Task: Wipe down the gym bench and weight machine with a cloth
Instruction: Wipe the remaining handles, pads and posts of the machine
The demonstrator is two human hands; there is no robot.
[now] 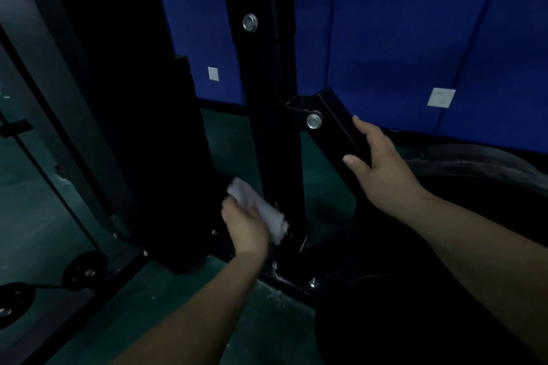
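My left hand (246, 224) grips a crumpled white cloth (261, 209) low against the black upright post (267, 83) of the weight machine, near its base. My right hand (381, 164) rests on the slanted black brace (335, 127) that is bolted to the post, with the thumb on its front face and the fingers over its far edge. The room is dim.
A tall black weight stack housing (154, 127) stands left of the post. Bolted base plates (290, 278) lie on the green floor. Round black discs (84, 268) sit at lower left. Blue padded walls (415, 38) with white sockets close the back. A large dark round shape (474, 166) lies at right.
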